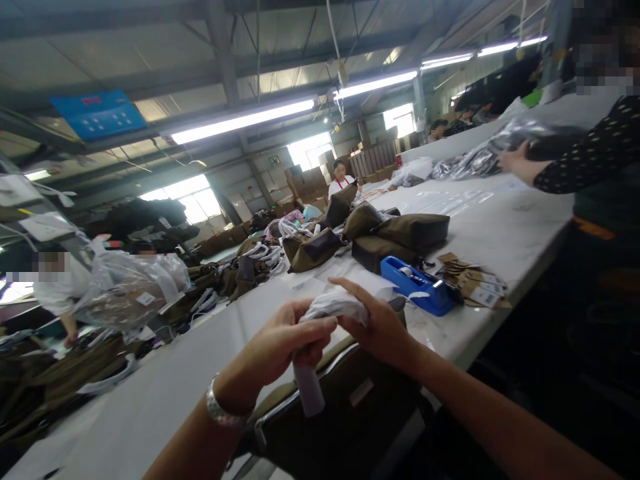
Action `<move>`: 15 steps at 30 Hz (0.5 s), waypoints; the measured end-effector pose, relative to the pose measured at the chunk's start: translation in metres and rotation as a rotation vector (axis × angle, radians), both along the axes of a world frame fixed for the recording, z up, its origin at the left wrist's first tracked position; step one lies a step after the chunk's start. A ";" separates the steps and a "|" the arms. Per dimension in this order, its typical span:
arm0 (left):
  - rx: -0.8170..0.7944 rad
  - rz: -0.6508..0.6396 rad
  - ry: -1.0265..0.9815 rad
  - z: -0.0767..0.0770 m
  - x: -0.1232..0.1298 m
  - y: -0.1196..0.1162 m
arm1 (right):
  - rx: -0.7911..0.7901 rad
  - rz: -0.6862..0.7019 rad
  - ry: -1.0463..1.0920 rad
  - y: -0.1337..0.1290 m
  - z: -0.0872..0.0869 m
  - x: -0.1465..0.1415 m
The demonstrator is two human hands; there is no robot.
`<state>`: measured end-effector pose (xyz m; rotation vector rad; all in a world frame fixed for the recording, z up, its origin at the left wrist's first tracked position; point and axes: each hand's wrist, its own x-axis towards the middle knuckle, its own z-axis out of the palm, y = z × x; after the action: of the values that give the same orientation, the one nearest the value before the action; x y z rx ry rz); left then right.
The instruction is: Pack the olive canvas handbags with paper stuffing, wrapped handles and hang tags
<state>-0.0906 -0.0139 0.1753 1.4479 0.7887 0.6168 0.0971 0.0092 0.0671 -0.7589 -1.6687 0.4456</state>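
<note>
Wrapping (337, 305), white and crumpled, is bunched between the two hands above an olive bag (365, 413) at the near edge of the white table (190, 373). The left hand (285, 337) has its thumb laid along the wrapping and its fingers curled under; the right hand (383, 327) pinches the other end, thumb beneath and forefinger stretched over the top. As I judge it, the covering is partly done: it is gathered round something, probably a handle (I can't see inside), yet a pale strip (309, 390) dangles below the left hand, so securing it seems left to do. Farther along, other bags (265, 257) already show white-covered handles, and a blue tape dispenser (417, 283) stands beyond the right hand. The wrapping's long axis runs crosswise from hand to hand, arching slightly. Below, the bag's zip (340, 360) slants from lower left up to the right, its broad side facing the wearer.
</note>
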 end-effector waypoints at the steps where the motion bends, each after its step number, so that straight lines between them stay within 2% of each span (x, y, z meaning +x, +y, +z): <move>1: 0.018 0.024 -0.010 0.000 0.001 -0.001 | -0.010 0.014 -0.024 0.003 0.002 -0.001; 4: 0.048 0.127 -0.045 -0.006 -0.002 0.001 | -0.075 0.006 -0.152 0.012 -0.007 0.004; 8: 0.000 0.147 -0.026 -0.017 -0.014 0.001 | -0.181 0.019 -0.215 0.013 -0.024 0.010; 13: -0.291 0.047 0.011 -0.021 -0.021 -0.024 | -0.117 0.051 -0.190 -0.003 -0.030 -0.001; 15: -0.390 0.065 0.004 -0.023 -0.022 -0.039 | -0.067 0.101 -0.168 -0.012 -0.031 -0.005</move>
<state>-0.1129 -0.0525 0.1521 1.0706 0.9065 0.4772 0.0920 -0.0031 0.0359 -0.7806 -1.8628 0.5230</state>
